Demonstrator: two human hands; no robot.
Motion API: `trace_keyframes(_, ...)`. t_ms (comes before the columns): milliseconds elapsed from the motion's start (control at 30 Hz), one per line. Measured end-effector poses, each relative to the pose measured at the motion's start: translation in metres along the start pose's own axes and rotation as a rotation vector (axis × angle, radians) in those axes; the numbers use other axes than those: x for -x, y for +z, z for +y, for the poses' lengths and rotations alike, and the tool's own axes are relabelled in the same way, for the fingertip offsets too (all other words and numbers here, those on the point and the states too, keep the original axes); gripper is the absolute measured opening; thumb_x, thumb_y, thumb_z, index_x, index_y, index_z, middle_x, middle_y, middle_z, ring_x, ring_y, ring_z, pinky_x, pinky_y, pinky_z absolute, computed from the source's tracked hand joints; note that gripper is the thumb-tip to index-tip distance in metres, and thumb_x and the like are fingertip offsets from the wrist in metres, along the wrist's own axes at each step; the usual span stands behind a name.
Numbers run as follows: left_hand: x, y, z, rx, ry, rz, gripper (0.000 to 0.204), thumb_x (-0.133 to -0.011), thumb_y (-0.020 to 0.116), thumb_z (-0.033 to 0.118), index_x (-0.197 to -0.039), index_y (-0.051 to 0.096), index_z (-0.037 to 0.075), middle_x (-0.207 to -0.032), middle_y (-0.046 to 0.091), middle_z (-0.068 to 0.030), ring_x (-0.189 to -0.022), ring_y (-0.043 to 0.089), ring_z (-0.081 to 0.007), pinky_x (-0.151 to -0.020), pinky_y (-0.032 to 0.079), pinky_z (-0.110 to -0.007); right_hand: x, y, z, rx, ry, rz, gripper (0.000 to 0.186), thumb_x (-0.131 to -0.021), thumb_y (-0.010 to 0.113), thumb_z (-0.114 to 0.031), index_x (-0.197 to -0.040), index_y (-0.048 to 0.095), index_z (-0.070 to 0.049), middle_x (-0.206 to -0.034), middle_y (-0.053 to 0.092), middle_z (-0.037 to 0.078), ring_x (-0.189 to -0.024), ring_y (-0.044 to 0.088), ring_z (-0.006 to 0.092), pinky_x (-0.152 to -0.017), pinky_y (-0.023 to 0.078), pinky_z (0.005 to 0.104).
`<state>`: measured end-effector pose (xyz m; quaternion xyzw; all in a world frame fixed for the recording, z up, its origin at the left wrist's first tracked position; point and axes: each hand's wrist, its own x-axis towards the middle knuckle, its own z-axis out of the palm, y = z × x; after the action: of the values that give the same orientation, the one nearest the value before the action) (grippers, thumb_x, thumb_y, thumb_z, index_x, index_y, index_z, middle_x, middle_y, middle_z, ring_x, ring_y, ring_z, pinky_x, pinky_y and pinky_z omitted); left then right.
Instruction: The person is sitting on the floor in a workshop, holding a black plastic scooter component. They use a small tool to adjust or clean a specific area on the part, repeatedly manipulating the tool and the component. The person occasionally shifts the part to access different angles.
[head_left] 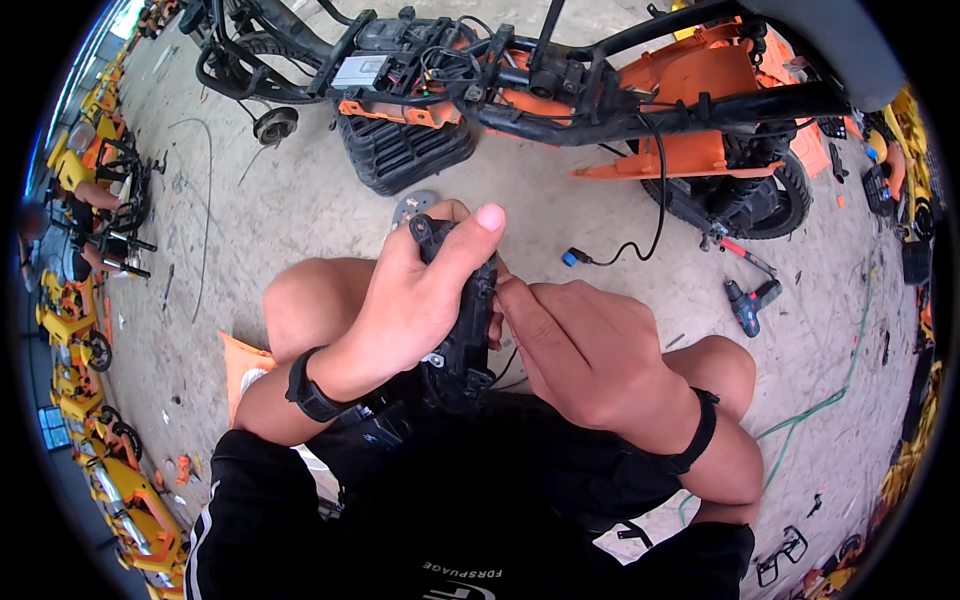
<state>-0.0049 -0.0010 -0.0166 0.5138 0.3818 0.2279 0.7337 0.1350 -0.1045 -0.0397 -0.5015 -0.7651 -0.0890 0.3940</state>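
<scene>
I hold the black plastic part (465,340) upright, slightly tilted, in the middle of the frame, between my knees. My left hand (405,305) is closed around it from the left, with the thumb lying over its upper face and pointing to the upper right. My right hand (592,345) comes in from the right with the fingers drawn narrow, the fingertips at the part's right edge; whether they pinch something small there, I cannot tell, since my knuckles hide it.

The part looks moulded and stiff, so I judge that it does not give when squeezed. It is probably light enough for 1 hand to carry, though its insides are hidden. Its shell looks fairly smooth and may slip under damp skin, but the ridges and recesses should give my fingers some purchase. The broad middle seems the best place to grip. The small lug at its upper end looks thinner and could crack if levered, so I would leave that alone. A thin dark cable (508,370) shows just beside the lower right of the part; pulling on it would be unwise.

Above, across the top of the frame, stands a stripped scooter frame (560,118). A cordless drill (748,305) lies on the floor at the right.
</scene>
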Motion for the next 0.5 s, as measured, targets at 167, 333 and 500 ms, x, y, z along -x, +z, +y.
trace_keyframes(167,0.001,0.0,0.0,-0.018,-0.019,-0.014,0.038,-0.098,0.056,0.036,-0.081,0.05,0.002,-0.065,0.059,-0.008,-0.049,0.056,-0.0136,-0.045,0.048,-0.028,-0.002,-0.002,-0.001,-0.057,0.042,-0.002,0.035,-0.068,0.066,-0.001,-0.102,0.063,0.009,-0.074,0.052,0.008,-0.059,0.055,0.0176,-0.048,0.047,0.0291)
trace_keyframes(333,0.004,0.001,0.005,0.023,-0.091,-0.049,0.04,-0.101,0.048,0.039,-0.087,0.052,0.001,-0.067,0.058,-0.0084,-0.051,0.056,-0.0147,-0.047,0.049,-0.03,-0.003,-0.003,0.001,-0.186,0.114,0.029,0.033,-0.07,0.067,0.005,-0.103,0.063,0.007,-0.075,0.062,0.008,-0.063,0.064,0.0208,-0.053,0.052,0.0293)
trace_keyframes(500,-0.003,-0.006,0.005,0.164,-0.123,-0.083,0.044,-0.096,0.058,0.043,-0.081,0.048,0.003,-0.064,0.058,-0.0088,-0.047,0.058,-0.0182,-0.043,0.051,-0.031,-0.01,-0.004,0.001,-0.267,0.306,0.085,0.021,-0.076,0.073,0.004,-0.096,0.069,0.0,-0.078,0.07,0.011,-0.062,0.067,0.0225,-0.054,0.051,0.0289)
